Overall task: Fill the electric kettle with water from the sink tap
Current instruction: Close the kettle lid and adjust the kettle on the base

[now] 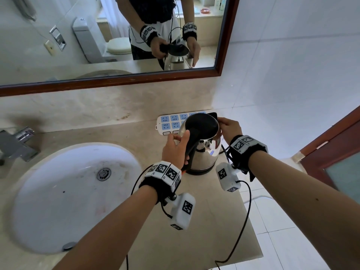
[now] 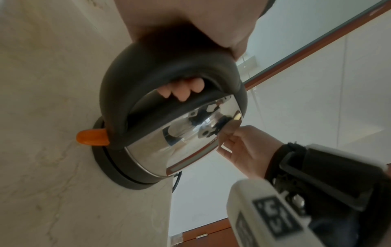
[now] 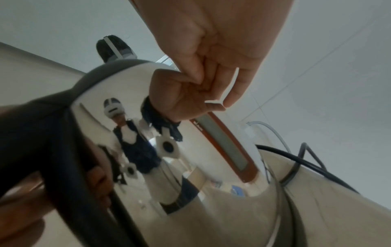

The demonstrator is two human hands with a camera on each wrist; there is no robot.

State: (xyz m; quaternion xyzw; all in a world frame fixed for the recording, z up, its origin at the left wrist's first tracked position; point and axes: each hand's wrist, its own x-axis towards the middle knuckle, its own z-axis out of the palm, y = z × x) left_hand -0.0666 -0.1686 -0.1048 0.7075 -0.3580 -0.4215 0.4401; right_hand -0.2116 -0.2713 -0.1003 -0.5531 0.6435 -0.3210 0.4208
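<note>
A steel electric kettle (image 1: 205, 152) with a black lid (image 1: 201, 125) stands on its black base (image 1: 197, 171) on the counter, right of the sink. My left hand (image 1: 175, 149) grips the black handle (image 2: 148, 66), and its fingers (image 2: 186, 91) curl through the loop. My right hand (image 1: 229, 127) rests its straight fingers against the kettle's far right side (image 3: 190, 167). An orange switch (image 2: 93, 137) sticks out low on the handle. The lid is closed.
The white sink basin (image 1: 48, 191) lies to the left, with a square chrome tap (image 1: 17, 143) at its far left rim. A blue and white power strip (image 1: 169, 121) lies behind the kettle. Black cables (image 3: 300, 160) trail off the counter's right edge. A mirror (image 1: 97, 36) hangs above.
</note>
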